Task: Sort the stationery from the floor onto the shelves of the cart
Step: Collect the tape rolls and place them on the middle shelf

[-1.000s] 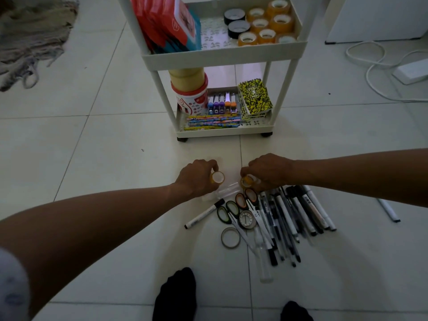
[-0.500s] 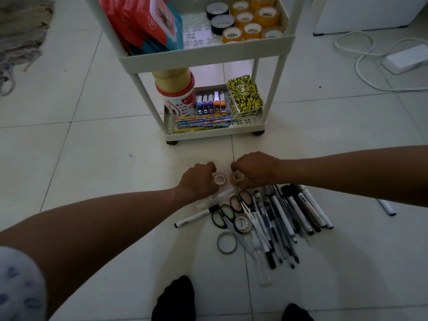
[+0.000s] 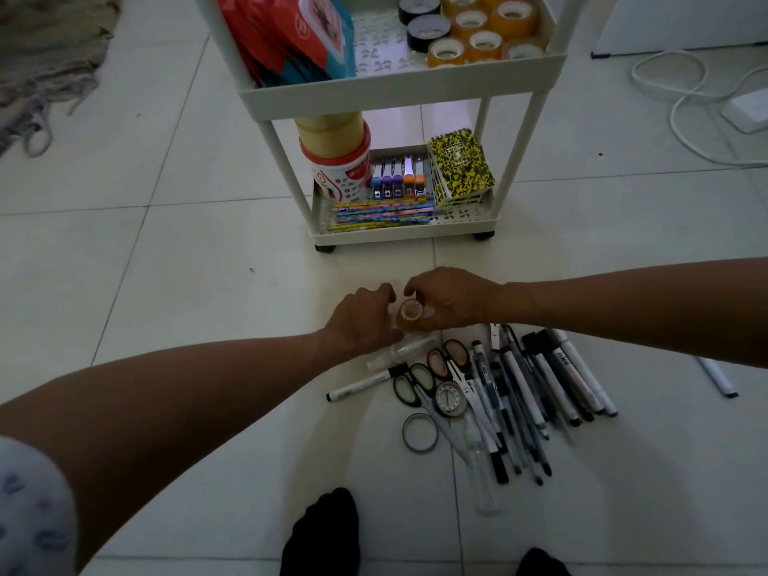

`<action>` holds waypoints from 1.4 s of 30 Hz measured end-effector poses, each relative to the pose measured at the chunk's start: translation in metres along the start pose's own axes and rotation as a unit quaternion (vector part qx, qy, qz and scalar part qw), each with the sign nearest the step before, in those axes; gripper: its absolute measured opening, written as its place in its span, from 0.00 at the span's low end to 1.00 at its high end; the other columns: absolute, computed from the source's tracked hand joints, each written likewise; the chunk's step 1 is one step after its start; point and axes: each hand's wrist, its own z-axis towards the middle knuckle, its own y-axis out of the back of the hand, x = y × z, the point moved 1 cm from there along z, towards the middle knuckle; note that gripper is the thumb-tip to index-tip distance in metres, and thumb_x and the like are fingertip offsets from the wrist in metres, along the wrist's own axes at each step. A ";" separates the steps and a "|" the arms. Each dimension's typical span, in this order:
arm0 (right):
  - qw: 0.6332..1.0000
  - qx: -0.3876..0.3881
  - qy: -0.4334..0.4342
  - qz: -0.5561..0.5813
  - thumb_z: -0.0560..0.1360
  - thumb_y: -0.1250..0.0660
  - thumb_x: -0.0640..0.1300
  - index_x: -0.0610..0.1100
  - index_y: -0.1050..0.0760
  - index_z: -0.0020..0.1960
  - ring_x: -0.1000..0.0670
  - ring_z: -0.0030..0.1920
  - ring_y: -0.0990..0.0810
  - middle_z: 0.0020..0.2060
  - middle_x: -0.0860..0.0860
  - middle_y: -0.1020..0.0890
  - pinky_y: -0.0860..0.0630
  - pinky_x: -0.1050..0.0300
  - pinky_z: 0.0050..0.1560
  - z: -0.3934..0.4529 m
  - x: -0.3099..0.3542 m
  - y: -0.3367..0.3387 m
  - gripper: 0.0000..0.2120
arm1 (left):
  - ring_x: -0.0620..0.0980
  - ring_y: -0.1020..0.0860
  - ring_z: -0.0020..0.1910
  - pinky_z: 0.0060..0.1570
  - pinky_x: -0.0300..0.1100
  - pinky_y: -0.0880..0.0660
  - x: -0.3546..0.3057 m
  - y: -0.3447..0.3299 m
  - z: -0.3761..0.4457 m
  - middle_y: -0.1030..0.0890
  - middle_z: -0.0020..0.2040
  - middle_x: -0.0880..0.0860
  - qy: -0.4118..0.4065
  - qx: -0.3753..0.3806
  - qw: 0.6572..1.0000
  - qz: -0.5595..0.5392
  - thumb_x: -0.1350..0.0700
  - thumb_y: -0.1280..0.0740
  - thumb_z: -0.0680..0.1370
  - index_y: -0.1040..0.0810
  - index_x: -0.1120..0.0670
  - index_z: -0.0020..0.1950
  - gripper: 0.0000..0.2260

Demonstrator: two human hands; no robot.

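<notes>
Small roll of clear tape (image 3: 410, 314) is off the floor, pinched between both hands: left hand (image 3: 365, 315) curls against its left side, right hand (image 3: 451, 299) wraps over its top and right. Just below them lie the scissors (image 3: 432, 374), a tape ring (image 3: 419, 432) and a fan of pens and markers (image 3: 536, 388). A strip of bare tile separates the hands from the cart (image 3: 399, 89); its lower shelf edge (image 3: 405, 234) faces them, tape rolls (image 3: 478, 31) on the shelf above.

Your bare arms reaching forward and down, your left hand (image 3: 365, 320) and right hand (image 3: 451, 299) meeting, fingers curled, knuckles up
</notes>
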 end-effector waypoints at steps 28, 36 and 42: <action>0.921 0.012 -0.251 0.299 0.79 0.33 0.47 0.42 0.28 0.54 0.50 0.40 0.19 0.41 0.49 0.20 0.27 0.66 0.29 -0.070 -0.009 0.053 0.09 | 0.61 0.20 0.48 0.45 0.47 0.24 -0.044 0.028 0.022 0.20 0.52 0.60 -0.149 0.078 0.972 0.167 0.50 0.35 0.77 0.24 0.56 0.58 0.13; 0.846 -0.104 -0.329 0.407 0.83 0.46 0.57 0.37 0.23 0.46 0.52 0.19 0.32 0.35 0.43 0.18 0.38 0.64 0.22 -0.063 0.014 0.090 0.25 | 0.55 0.20 0.54 0.48 0.45 0.23 -0.071 0.111 0.023 0.18 0.56 0.55 -0.174 0.095 0.973 0.115 0.46 0.27 0.75 0.21 0.55 0.60 0.18; 0.899 -0.213 -0.260 0.282 0.81 0.45 0.50 0.40 0.23 0.39 0.51 0.31 0.23 0.33 0.46 0.17 0.32 0.57 0.34 -0.065 0.047 0.153 0.21 | 0.49 0.22 0.51 0.49 0.41 0.26 -0.083 0.203 0.018 0.20 0.57 0.50 -0.189 0.082 0.967 0.149 0.42 0.28 0.74 0.24 0.48 0.65 0.22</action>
